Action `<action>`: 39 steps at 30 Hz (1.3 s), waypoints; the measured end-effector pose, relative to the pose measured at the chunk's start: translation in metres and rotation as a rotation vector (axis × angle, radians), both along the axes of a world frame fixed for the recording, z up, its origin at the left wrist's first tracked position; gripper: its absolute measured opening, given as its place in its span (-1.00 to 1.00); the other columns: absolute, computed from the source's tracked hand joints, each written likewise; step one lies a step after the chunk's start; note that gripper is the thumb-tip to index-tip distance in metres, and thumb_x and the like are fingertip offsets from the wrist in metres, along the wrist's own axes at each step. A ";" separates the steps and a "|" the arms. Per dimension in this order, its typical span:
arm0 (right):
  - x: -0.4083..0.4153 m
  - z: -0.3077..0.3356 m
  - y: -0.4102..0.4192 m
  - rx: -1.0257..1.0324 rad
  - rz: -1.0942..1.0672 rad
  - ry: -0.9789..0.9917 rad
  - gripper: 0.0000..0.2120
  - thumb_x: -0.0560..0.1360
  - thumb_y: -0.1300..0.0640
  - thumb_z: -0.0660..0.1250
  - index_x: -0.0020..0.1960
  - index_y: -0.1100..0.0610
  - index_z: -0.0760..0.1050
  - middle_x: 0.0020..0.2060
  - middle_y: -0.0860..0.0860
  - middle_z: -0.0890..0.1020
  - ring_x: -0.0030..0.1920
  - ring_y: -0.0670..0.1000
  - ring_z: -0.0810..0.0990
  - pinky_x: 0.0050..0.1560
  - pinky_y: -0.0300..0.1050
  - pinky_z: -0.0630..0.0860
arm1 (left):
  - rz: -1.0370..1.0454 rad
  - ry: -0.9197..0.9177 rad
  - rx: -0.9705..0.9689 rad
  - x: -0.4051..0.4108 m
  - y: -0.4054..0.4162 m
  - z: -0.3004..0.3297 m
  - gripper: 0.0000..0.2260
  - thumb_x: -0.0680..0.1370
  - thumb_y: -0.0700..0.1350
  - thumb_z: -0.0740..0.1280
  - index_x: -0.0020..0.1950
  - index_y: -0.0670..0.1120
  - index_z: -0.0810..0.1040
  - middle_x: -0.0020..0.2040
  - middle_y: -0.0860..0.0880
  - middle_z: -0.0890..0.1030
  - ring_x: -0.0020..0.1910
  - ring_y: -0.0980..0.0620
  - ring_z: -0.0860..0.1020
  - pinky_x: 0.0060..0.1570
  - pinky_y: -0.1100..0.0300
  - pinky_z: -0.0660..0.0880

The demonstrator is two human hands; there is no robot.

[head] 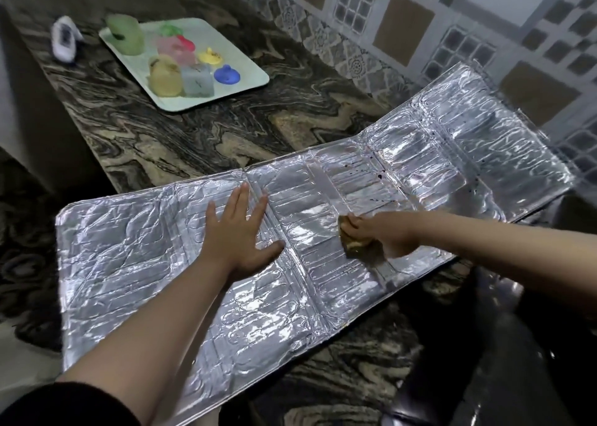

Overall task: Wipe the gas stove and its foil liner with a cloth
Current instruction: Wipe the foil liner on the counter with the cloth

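Note:
A long silver foil liner [135,264] lies unfolded across the patterned counter, its right end raised over the dark gas stove [504,345] at the lower right. My left hand [239,232] presses flat on the liner's middle with fingers spread. To its right, my right hand [384,232] grips a crumpled brownish-yellow cloth [355,243] against the foil. Dark specks dot the liner just beyond the cloth.
A pale tray [245,85] with several coloured plastic cups and lids stands at the back of the marble-patterned counter [193,141]. A small white object [64,39] lies left of the tray. A tiled wall [420,22] runs along the back right.

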State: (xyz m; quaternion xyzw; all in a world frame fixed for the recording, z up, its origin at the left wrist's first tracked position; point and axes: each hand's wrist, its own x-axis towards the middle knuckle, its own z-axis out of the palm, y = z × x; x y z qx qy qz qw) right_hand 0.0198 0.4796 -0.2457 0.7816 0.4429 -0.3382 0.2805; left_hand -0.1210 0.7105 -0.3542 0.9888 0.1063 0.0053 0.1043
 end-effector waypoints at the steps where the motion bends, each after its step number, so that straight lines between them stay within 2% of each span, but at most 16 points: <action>1: -0.007 0.006 -0.007 -0.065 0.023 0.026 -0.19 0.50 0.27 0.25 0.56 0.04 -0.17 0.55 0.12 -0.03 0.34 0.18 0.39 0.27 -0.10 0.34 | 0.001 0.001 -0.001 0.000 0.000 0.000 -0.09 0.32 0.53 -0.19 0.58 0.12 -0.17 0.58 -0.12 -0.18 0.56 -0.06 -0.18 0.43 -0.28 -0.17; 4: -0.024 0.018 -0.021 -0.204 -0.014 0.111 -0.31 0.49 0.30 0.22 0.54 0.01 0.06 0.46 0.12 0.28 0.31 0.13 0.42 0.27 -0.14 0.33 | 0.001 0.011 0.003 0.000 0.000 0.000 -0.08 0.30 0.54 -0.21 0.58 0.12 -0.19 0.58 -0.12 -0.19 0.56 -0.06 -0.20 0.44 -0.27 -0.19; 6: -0.031 0.026 -0.023 -0.266 -0.054 0.154 -0.40 0.47 0.35 0.22 0.45 -0.02 0.27 0.10 0.07 0.56 0.01 0.09 0.54 0.02 -0.27 0.44 | 0.002 0.007 0.000 -0.001 0.000 0.000 -0.08 0.30 0.54 -0.21 0.58 0.12 -0.18 0.58 -0.12 -0.19 0.56 -0.06 -0.20 0.43 -0.27 -0.19; 8: -0.033 0.033 -0.020 -0.266 -0.130 0.181 -0.48 0.44 0.39 0.22 0.31 -0.01 0.46 -0.31 -0.06 0.52 -0.31 0.02 0.45 -0.28 -0.23 0.40 | 0.002 0.000 0.010 0.000 0.000 0.000 -0.08 0.31 0.54 -0.21 0.58 0.12 -0.17 0.58 -0.13 -0.19 0.56 -0.06 -0.19 0.44 -0.27 -0.17; 11: -0.023 0.044 -0.007 -0.134 -0.298 0.223 -0.43 0.39 0.47 0.07 0.12 -0.05 0.58 -0.54 -0.16 0.52 -0.44 0.01 0.39 -0.38 -0.21 0.33 | 0.001 -0.013 0.008 0.000 0.000 -0.001 -0.09 0.32 0.54 -0.20 0.58 0.11 -0.15 0.58 -0.13 -0.17 0.56 -0.07 -0.17 0.43 -0.28 -0.17; 13: -0.017 0.050 0.007 0.039 -0.316 0.188 -0.39 0.41 0.48 0.05 0.19 -0.06 0.58 -0.53 -0.25 0.55 -0.44 0.02 0.41 -0.41 -0.19 0.33 | 0.003 -0.014 0.004 0.000 0.001 -0.002 -0.09 0.33 0.54 -0.19 0.58 0.11 -0.14 0.58 -0.13 -0.17 0.56 -0.07 -0.17 0.43 -0.27 -0.17; 16: -0.026 0.045 0.033 0.272 -0.161 0.123 -0.32 0.41 0.46 0.11 0.35 -0.14 0.45 -0.04 -0.17 0.67 -0.15 0.03 0.52 -0.15 -0.15 0.40 | 0.009 0.004 0.020 0.001 0.000 -0.001 -0.09 0.31 0.54 -0.21 0.58 0.12 -0.16 0.58 -0.13 -0.18 0.56 -0.06 -0.18 0.44 -0.27 -0.16; 19: -0.052 0.018 0.046 0.248 0.132 0.108 -0.29 0.44 0.33 0.22 0.47 -0.19 0.22 0.39 0.07 0.43 0.17 0.11 0.53 0.08 -0.09 0.48 | 0.015 0.020 0.027 0.001 0.000 0.001 -0.07 0.29 0.54 -0.23 0.58 0.12 -0.16 0.58 -0.12 -0.19 0.56 -0.06 -0.18 0.44 -0.27 -0.16; 22: -0.067 0.012 0.040 0.159 0.402 0.094 -0.33 0.50 0.29 0.19 0.54 -0.04 0.10 0.55 0.11 -0.01 0.42 0.09 0.24 0.20 -0.14 0.28 | 0.013 0.025 0.022 0.001 0.000 0.002 -0.07 0.29 0.53 -0.21 0.58 0.12 -0.16 0.58 -0.13 -0.18 0.56 -0.06 -0.18 0.44 -0.26 -0.15; 26: -0.038 -0.002 0.004 0.042 0.463 0.080 -0.36 0.49 0.27 0.18 0.52 -0.06 0.14 0.56 0.02 -0.03 0.53 0.08 0.08 0.33 -0.04 0.32 | 0.002 0.025 0.034 0.001 0.001 0.001 -0.08 0.30 0.53 -0.22 0.58 0.11 -0.17 0.58 -0.13 -0.18 0.56 -0.07 -0.17 0.44 -0.28 -0.14; 28: -0.024 -0.008 -0.018 0.038 0.583 0.009 -0.43 0.50 -0.02 0.21 0.50 -0.06 0.20 0.52 0.04 0.19 0.49 0.14 0.23 0.37 0.07 0.34 | -0.001 0.018 0.028 0.001 0.000 0.001 -0.09 0.31 0.53 -0.22 0.58 0.11 -0.18 0.58 -0.13 -0.18 0.56 -0.07 -0.17 0.44 -0.28 -0.15; 30: 0.000 -0.025 -0.042 0.166 0.547 0.053 -0.25 0.36 -0.31 0.30 0.45 0.01 0.30 0.42 0.03 0.38 0.45 0.14 0.31 0.41 0.09 0.32 | 0.000 0.020 0.032 0.001 0.000 0.001 -0.09 0.31 0.53 -0.22 0.58 0.11 -0.18 0.58 -0.13 -0.18 0.56 -0.07 -0.17 0.44 -0.28 -0.15; 32: 0.009 -0.006 -0.049 -0.064 0.617 0.114 -0.46 0.47 0.04 0.32 0.43 -0.07 0.30 0.51 -0.01 0.22 0.49 0.08 0.23 0.42 0.01 0.29 | 0.002 0.017 0.029 0.001 0.000 0.001 -0.09 0.31 0.53 -0.22 0.58 0.11 -0.18 0.58 -0.13 -0.18 0.56 -0.07 -0.17 0.44 -0.28 -0.15; 33: 0.011 0.009 -0.052 -0.152 0.358 0.104 -0.47 0.48 0.22 0.24 0.39 -0.14 0.33 0.53 -0.03 0.15 0.47 0.07 0.25 0.38 -0.02 0.33 | 0.002 0.017 0.027 0.001 0.000 0.002 -0.09 0.31 0.53 -0.22 0.58 0.11 -0.18 0.58 -0.13 -0.18 0.56 -0.07 -0.18 0.44 -0.28 -0.15; 36: 0.022 0.028 -0.056 -0.243 0.058 -0.028 -0.62 0.51 0.24 0.21 0.23 -0.09 0.52 0.25 -0.07 0.52 0.15 0.04 0.53 0.19 -0.08 0.48 | -0.001 0.019 0.023 0.001 0.000 0.001 -0.09 0.31 0.54 -0.22 0.58 0.12 -0.19 0.58 -0.13 -0.19 0.56 -0.07 -0.19 0.44 -0.28 -0.16; 39: 0.030 0.041 -0.042 -0.206 -0.062 -0.132 -0.67 0.49 0.27 0.26 0.15 -0.02 0.61 0.01 -0.04 0.67 -0.09 -0.02 0.53 -0.04 -0.22 0.44 | 0.000 0.009 0.005 0.001 0.001 0.000 -0.09 0.31 0.54 -0.21 0.58 0.13 -0.17 0.58 -0.12 -0.19 0.56 -0.06 -0.19 0.42 -0.27 -0.19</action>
